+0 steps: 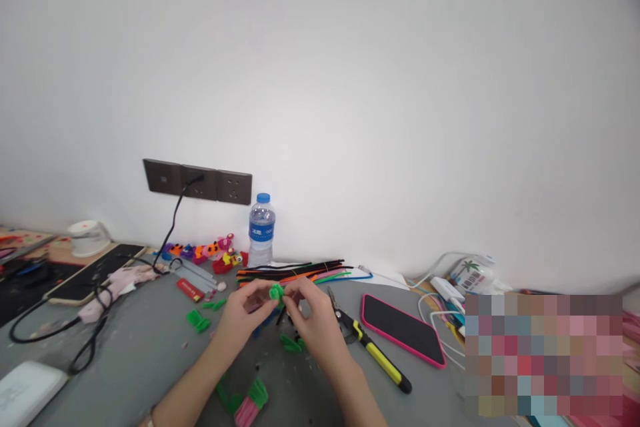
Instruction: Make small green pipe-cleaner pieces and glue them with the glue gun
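Note:
Between my two hands is a small green fuzzy piece (276, 291), which looks like coiled pipe cleaner. My left hand (249, 307) pinches it from the left, thumb and fingers closed on it. From the other side, the fingertips of my right hand (306, 303) are closed at its right edge. Below my hands lie a green pipe-cleaner piece (291, 343) and a pink bundle (246, 411) with a green bundle (259, 391) beside it. Left of my left hand rests another folded green piece (198, 321).
Pliers with yellow-black handles (383, 361) and a pink-cased phone (403, 330) lie to the right. Behind my hands are bundled pipe cleaners (295, 273) and a water bottle (261, 233). Small colourful figures (200, 251), a red lighter (190, 290) and a black cable (86, 353) are at left.

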The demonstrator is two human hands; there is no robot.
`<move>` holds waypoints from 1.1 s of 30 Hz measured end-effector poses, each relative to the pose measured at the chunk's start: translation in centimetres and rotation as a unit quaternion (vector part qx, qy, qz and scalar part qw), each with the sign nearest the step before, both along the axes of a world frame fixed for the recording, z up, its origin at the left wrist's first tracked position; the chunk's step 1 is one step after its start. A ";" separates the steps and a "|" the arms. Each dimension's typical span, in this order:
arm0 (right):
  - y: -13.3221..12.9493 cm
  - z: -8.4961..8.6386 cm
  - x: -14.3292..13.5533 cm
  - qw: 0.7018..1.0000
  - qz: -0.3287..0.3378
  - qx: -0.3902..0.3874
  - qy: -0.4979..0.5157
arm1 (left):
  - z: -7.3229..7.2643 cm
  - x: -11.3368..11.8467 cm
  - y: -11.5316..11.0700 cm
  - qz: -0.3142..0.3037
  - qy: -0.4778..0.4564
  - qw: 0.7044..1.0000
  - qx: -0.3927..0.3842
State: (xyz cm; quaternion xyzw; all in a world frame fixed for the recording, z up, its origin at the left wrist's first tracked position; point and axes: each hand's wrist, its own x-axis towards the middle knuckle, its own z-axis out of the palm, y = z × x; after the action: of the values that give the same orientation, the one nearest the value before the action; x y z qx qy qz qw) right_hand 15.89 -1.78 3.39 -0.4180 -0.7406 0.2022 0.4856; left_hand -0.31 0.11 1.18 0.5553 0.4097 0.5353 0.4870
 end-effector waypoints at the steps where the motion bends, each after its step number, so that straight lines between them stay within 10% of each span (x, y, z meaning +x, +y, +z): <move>1: 0.0 0.0 0.0 1.000 0.003 0.001 -0.001 | 0.1 0.0 0.0 -0.001 -0.007 1.000 -0.007; 33: 0.2 -0.3 0.1 0.999 0.019 0.026 0.019 | 0.8 0.5 -0.5 -0.024 -0.161 0.981 -0.109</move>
State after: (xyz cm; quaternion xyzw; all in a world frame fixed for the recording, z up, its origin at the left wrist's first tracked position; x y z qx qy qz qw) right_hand 15.99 -1.53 3.06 -0.3868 -0.7445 0.1998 0.5062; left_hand 0.22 -0.39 2.03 0.4154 0.3683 0.5582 0.6166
